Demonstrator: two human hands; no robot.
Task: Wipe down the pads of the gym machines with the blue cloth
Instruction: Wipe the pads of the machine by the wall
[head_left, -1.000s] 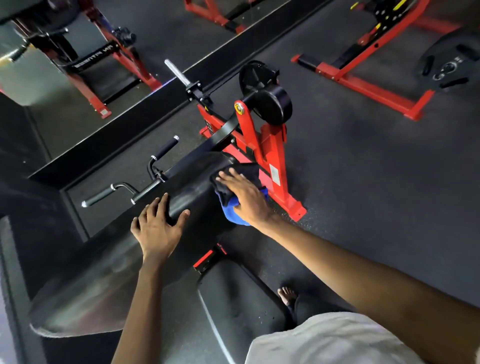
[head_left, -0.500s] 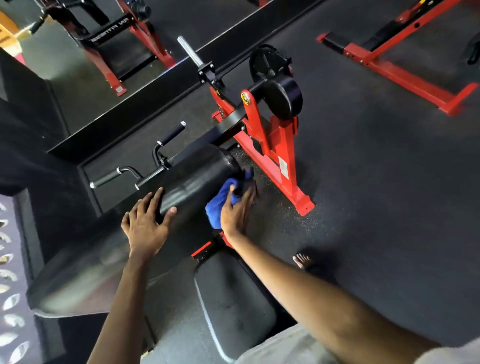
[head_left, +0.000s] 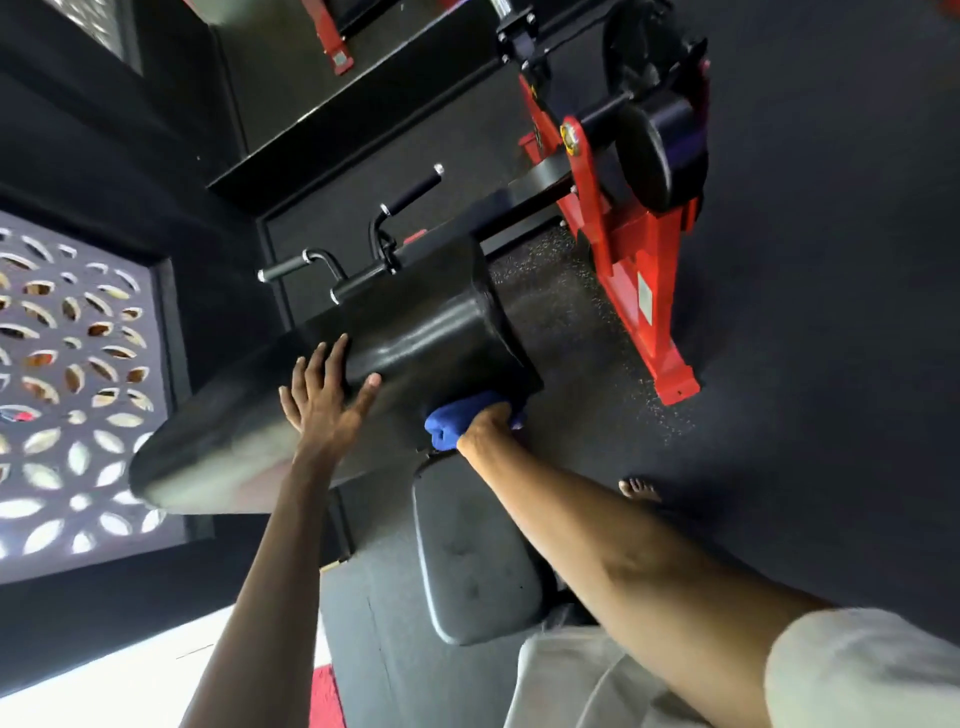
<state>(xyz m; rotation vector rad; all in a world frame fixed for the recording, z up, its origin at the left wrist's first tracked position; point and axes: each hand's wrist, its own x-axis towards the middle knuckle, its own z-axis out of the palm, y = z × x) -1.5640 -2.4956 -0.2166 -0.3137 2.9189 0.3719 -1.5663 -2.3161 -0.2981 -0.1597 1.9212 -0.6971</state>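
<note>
Dropped since half a second ago from the side of the pad's far end to its near lower corner: right hand (head_left: 485, 423) with the blue cloth (head_left: 448, 423). Pressing the cloth, bunched into a thick roll, up against the bottom right corner of the big angled black pad (head_left: 415, 332), at centre frame; fingers curled into the folds, tips hidden behind cloth and pad edge. Deep blue and soft-looking, bulging out to the left of the wrist, touching the pad's lower edge. Left hand (head_left: 322, 402) flat on the pad's upper face, just left of the cloth, fingers spread and straight, thumb out to the right; much the same spot on the pad as before. Glossy sheen across the pad, soft highlights along its rounded corner. Below it, at lower centre, a black seat pad (head_left: 467, 561), partly covered by the right forearm. Behind the angled pad, at upper centre, black handles (head_left: 413, 195) with chrome tips. At upper right, a red frame (head_left: 636, 270) carrying a black roller pad (head_left: 660, 150), planted on the dark speckled rubber floor (head_left: 831, 364). Bare foot (head_left: 639, 489) on the floor, right of the seat pad. White sleeve (head_left: 857, 670) in the lower right corner. Along the left edge, a patterned cut-out screen (head_left: 67, 374) with light behind it.
</note>
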